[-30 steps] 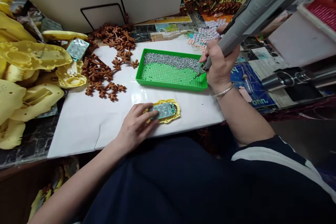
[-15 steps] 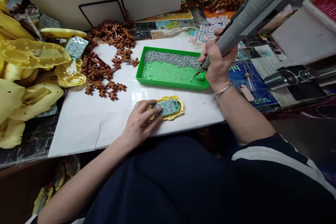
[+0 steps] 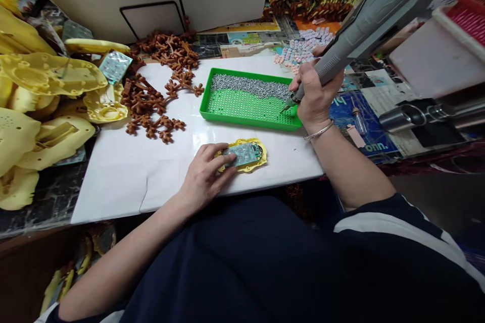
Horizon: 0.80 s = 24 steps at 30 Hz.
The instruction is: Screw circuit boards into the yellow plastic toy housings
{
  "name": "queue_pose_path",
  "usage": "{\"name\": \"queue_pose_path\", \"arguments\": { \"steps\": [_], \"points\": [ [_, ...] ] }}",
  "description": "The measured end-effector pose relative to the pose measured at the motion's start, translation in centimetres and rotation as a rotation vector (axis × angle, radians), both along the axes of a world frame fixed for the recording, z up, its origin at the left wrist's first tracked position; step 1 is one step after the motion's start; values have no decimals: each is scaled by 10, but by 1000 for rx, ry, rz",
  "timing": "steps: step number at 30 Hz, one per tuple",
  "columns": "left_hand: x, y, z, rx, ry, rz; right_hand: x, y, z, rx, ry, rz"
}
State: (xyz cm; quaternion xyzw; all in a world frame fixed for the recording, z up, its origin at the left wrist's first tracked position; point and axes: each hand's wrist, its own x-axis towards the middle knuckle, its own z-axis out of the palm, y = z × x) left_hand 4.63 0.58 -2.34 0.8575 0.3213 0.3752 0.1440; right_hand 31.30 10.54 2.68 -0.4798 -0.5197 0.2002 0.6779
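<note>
My right hand [image 3: 317,92] is wrapped around a grey electric screwdriver [image 3: 350,43], which slants down to the left. Its bit points into the right end of a green perforated tray [image 3: 242,120]. Small silver screws [image 3: 252,85] lie heaped along the tray's far side. On the white work surface, my left hand [image 3: 206,169] grips the left end of a yellow plastic shell [image 3: 261,160], fingers resting over its edge. A green circuit board [image 3: 242,153] sits inside the shell, partly covered by my fingertips.
Brown branch-shaped plastic parts [image 3: 146,106] lie left of the tray. Yellow shells [image 3: 53,81] are piled at the far left. Small pale pieces [image 3: 312,43] lie behind the tray. A metal cylinder [image 3: 403,117] and a white bin [image 3: 420,60] stand at the right.
The view has shifted slightly, so most things appear a little further right. Both hands keep their hold, and the screwdriver bit stays over the tray's right end.
</note>
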Motion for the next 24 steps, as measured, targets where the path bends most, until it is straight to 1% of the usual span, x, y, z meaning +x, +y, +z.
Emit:
{"name": "queue_pose_path", "arguments": {
  "steps": [2,4,7,9,10,12,13,14,15,16,19,21,24],
  "points": [
    [0,0,0,12,-5,-2,0,-1,2,-5,-16,12],
    [0,1,1,14,-7,-3,1,2,4,37,-9,23],
    [-3,2,2,-20,4,-16,-1,6,12,151,41,3],
    [-7,2,2,-71,12,-38,-9,5,21,261,103,9],
    [-9,2,2,-104,17,-47,-16,1,26,310,132,44],
    [-14,1,0,-169,24,-55,-33,-11,37,411,181,166],
    [-15,1,-1,-191,23,-55,-43,-20,41,334,178,248],
    [-17,1,-2,-203,18,-55,-53,-30,45,297,215,294],
    [-17,0,-3,-204,7,-56,-64,-40,47,322,246,341],
    [-18,0,-5,-197,-7,-59,-74,-51,47,234,245,402],
    [-17,0,-9,-167,-35,-70,-99,-76,41,153,263,547],
    [-17,0,-12,-158,-40,-75,-111,-85,33,144,237,596],
    [-18,1,-16,-144,-59,-82,-122,-88,22,138,163,576]
  ]
}}
